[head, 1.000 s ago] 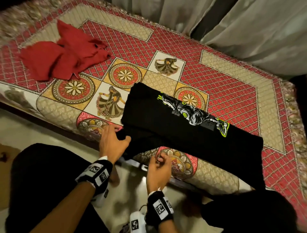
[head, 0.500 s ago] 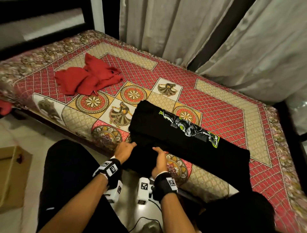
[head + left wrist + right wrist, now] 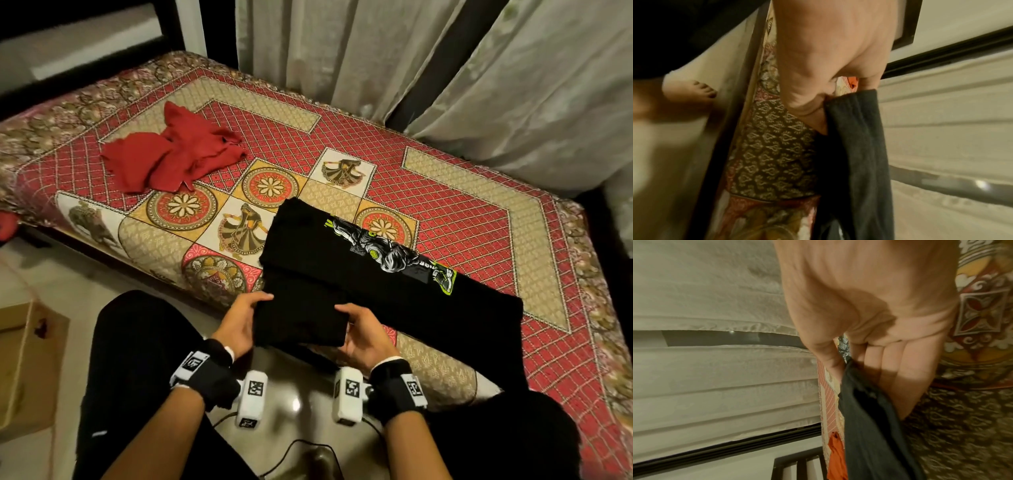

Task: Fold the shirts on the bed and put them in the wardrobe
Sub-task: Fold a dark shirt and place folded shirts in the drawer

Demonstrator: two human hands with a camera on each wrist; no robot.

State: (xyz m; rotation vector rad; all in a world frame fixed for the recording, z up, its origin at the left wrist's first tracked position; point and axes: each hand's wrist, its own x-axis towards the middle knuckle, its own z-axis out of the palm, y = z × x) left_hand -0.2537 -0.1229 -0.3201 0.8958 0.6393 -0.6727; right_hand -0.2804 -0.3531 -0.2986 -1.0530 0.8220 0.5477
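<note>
A black shirt [image 3: 376, 284] with a grey and lime-green print lies partly folded across the near side of the bed [image 3: 479, 212]. Its near flap hangs off the bed edge between my hands. My left hand [image 3: 243, 318] grips the flap's left edge, thumb on top, and the left wrist view shows the dark cloth [image 3: 857, 146] pinched under the thumb. My right hand [image 3: 363, 334] grips the flap's right edge, and its wrist view shows the cloth [image 3: 865, 410] between thumb and fingers. A crumpled red shirt [image 3: 174, 154] lies unfolded at the bed's far left.
Pale curtains [image 3: 428, 61] hang behind the bed. A cardboard box [image 3: 24, 359] stands on the floor at the left. My knees in black trousers [image 3: 137, 359] are close to the bed edge, and a cable [image 3: 301, 448] trails on the floor between them.
My head has lifted, so more of the bed and curtains shows. Both hands have moved apart from the flap's near edge to its two sides and lifted it.
</note>
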